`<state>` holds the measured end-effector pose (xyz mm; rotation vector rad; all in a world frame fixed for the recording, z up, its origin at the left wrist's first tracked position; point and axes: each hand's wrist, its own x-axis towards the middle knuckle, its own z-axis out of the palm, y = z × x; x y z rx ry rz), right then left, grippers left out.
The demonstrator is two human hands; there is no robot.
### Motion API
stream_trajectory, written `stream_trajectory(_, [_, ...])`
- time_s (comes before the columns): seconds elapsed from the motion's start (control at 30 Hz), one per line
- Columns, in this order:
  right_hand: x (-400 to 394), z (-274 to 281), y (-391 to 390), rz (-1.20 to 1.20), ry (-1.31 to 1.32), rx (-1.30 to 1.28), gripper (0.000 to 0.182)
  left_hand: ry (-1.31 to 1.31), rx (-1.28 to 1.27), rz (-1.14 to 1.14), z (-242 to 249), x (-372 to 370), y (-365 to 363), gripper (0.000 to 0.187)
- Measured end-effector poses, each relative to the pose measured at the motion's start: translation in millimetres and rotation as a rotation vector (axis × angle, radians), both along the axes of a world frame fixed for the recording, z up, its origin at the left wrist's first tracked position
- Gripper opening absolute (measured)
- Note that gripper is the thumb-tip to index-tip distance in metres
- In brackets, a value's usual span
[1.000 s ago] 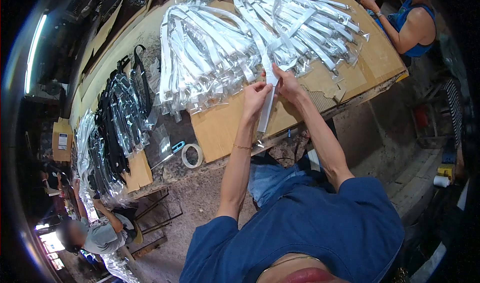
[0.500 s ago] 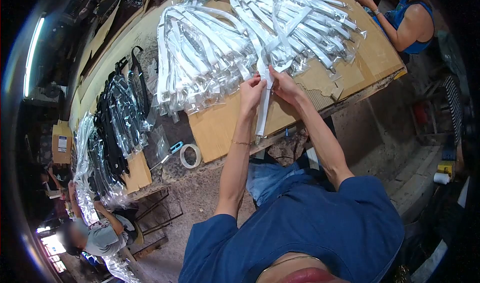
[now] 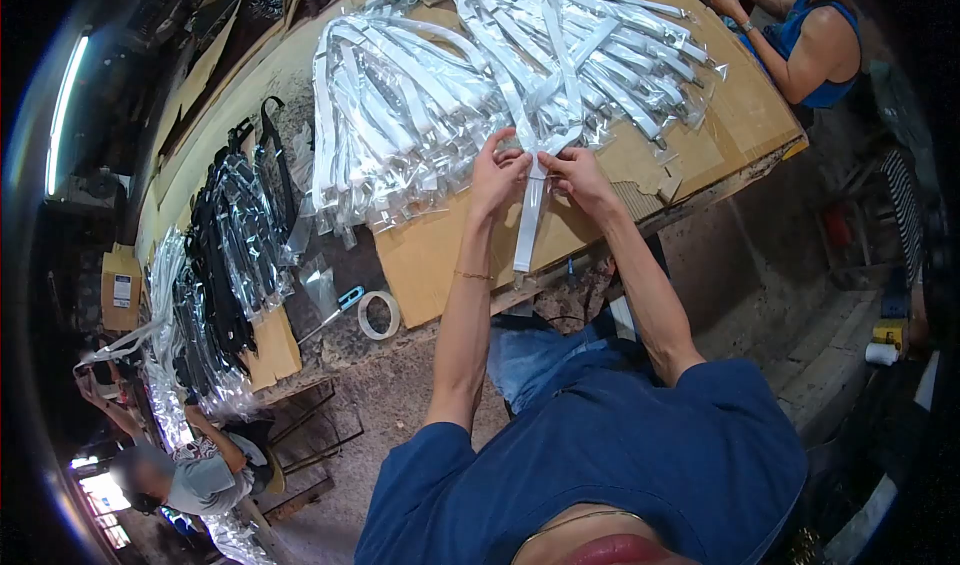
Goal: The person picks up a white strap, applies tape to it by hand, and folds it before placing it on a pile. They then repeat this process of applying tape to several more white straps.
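Both of my hands are at a pair of white suspenders (image 3: pixel 529 227) over the front of the cardboard. My left hand (image 3: pixel 495 177) pinches the left side of the point where its straps meet, thumb and fingertips closed on it. On the other side, my right hand (image 3: pixel 580 177) grips the same junction between thumb and fingers. One strap hangs down toward me, with a small metal clip (image 3: pixel 520 279) at its end. Its other straps spread away over a pile of white suspenders (image 3: pixel 400 95), many in clear plastic bags.
A cardboard sheet (image 3: pixel 430 265) covers the table. To the left lie black suspenders (image 3: pixel 225 245), a tape roll (image 3: pixel 379 315) and a blue-handled cutter (image 3: pixel 350 297). A person in blue (image 3: pixel 825 50) works at the far right, another in grey (image 3: pixel 205 480) at lower left.
My right hand has moved slightly lower and now pinches at the junction; my left fingers have spread a little. At lower left, the other person's arm has risen, holding a pale strap.
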<state>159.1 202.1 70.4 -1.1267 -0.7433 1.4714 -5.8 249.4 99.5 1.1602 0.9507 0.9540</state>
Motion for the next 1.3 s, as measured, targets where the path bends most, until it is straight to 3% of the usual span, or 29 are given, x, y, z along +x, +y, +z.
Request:
stream_trajectory(0.07, [1,1,0,-0.003,0.013,-0.003,0.025,-0.068,-0.024,-0.103,-1,-7,6,0.028])
stream_trajectory(0.13, [3,-10,5,-0.005,0.035,-0.022,0.025,0.073,0.088,-0.208,-4,-9,14,0.027])
stream_trajectory(0.27, [3,5,-4,-0.020,0.161,0.065,0.023,0.091,0.109,-0.161,-1,-10,15,0.027])
stream_trajectory(0.47, [9,8,-10,-0.040,-0.004,0.070,0.016,0.077,0.061,-0.171,4,-12,13,0.023])
stream_trajectory(0.9, [3,0,-9,-0.194,0.098,0.052,0.016,0.057,0.014,-0.185,-11,-9,14,0.026])
stream_trajectory(0.97, [6,1,-11,-0.200,-0.142,-0.008,0.022,0.052,0.002,-0.181,-16,-7,18,0.025])
stream_trajectory(1.0, [7,1,-12,-0.201,-0.143,-0.007,0.022,0.081,0.007,-0.178,-17,-5,20,0.022])
stream_trajectory(1.07, [7,4,-17,-0.235,-0.459,0.018,0.025,0.109,0.011,-0.173,-19,-3,26,0.019])
stream_trajectory(1.17, [2,30,-37,-0.158,-0.622,-0.046,0.024,0.252,0.072,-0.170,-13,2,37,0.015])
stream_trajectory(1.27, [-9,36,-51,-0.109,-0.694,0.014,0.024,0.498,0.461,-0.085,0,10,46,0.020])
stream_trajectory(1.3, [-12,40,-57,-0.038,-0.709,-0.007,0.024,0.495,0.462,-0.085,2,13,49,0.020])
